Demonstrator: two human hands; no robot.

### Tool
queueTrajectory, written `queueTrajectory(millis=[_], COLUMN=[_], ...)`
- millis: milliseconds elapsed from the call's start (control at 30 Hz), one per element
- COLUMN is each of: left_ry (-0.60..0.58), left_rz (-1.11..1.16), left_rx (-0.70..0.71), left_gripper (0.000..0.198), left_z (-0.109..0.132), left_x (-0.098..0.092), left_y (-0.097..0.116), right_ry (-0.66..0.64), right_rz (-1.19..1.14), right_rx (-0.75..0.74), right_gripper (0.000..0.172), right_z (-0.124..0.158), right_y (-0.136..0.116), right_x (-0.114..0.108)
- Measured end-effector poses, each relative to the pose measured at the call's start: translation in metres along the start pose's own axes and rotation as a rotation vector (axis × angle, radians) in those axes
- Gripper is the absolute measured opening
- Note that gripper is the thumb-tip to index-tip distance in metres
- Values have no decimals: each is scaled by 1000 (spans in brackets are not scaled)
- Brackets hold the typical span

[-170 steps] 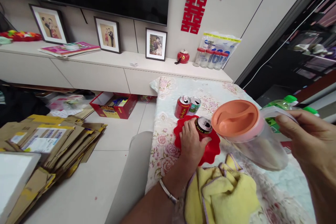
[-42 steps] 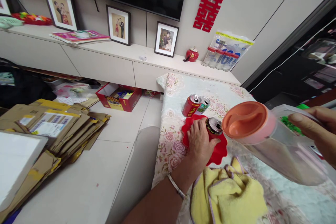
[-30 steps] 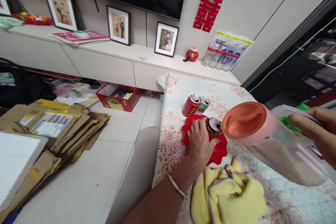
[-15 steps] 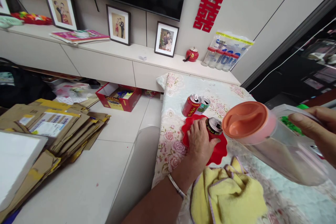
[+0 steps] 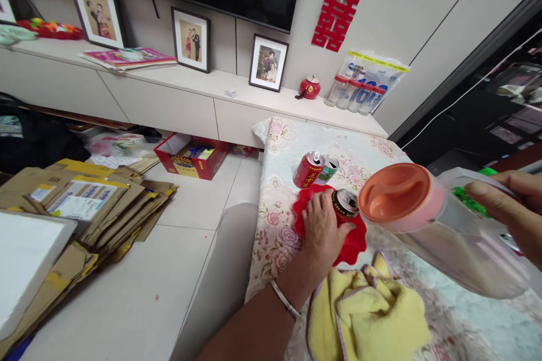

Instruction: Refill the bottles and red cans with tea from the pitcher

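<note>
My left hand (image 5: 322,225) is wrapped around an opened drink can (image 5: 346,202) with a dark rim band. That can stands in a red scalloped dish (image 5: 358,242), and my fingers hide most of its body. My right hand (image 5: 508,203) grips the handle of a clear plastic pitcher (image 5: 457,254). The pitcher is tilted, with its orange lid (image 5: 396,194) close beside the can's top. No stream of liquid can be made out. Behind the dish stand a red can (image 5: 309,172) and a green can (image 5: 331,168), both opened.
A crumpled yellow towel (image 5: 368,316) lies in front of the dish on the floral tablecloth (image 5: 275,242). Glass jars (image 5: 353,95) with red lids and picture frames (image 5: 269,62) line the cabinet. Flattened cardboard (image 5: 97,197) and a red box (image 5: 192,158) are on the floor.
</note>
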State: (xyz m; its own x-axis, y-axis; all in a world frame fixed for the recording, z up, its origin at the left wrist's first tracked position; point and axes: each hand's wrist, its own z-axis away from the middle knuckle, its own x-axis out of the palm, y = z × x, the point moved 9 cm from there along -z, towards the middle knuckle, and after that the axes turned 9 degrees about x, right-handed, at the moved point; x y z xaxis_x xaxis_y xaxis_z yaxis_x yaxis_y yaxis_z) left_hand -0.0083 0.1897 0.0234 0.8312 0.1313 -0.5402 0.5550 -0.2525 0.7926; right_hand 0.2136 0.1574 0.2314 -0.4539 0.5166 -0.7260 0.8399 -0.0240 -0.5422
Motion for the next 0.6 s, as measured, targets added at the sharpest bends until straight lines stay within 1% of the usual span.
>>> queueTrajectory(millis=[200, 333, 600], left_ry=[-4, -1, 6], left_rz=[-3, -11, -18], left_rx=[6, 5, 19], left_gripper=[70, 70, 72], left_z=[-1, -1, -2], left_x=[1, 0, 1], left_y=[0, 0, 0], right_ry=[9, -4, -13], right_rz=[-8, 4, 22], right_rx=[-43, -30, 7], right_gripper=[47, 46, 50], right_z=[0, 0, -1], right_y=[-4, 2, 5], right_x=[-1, 0, 1])
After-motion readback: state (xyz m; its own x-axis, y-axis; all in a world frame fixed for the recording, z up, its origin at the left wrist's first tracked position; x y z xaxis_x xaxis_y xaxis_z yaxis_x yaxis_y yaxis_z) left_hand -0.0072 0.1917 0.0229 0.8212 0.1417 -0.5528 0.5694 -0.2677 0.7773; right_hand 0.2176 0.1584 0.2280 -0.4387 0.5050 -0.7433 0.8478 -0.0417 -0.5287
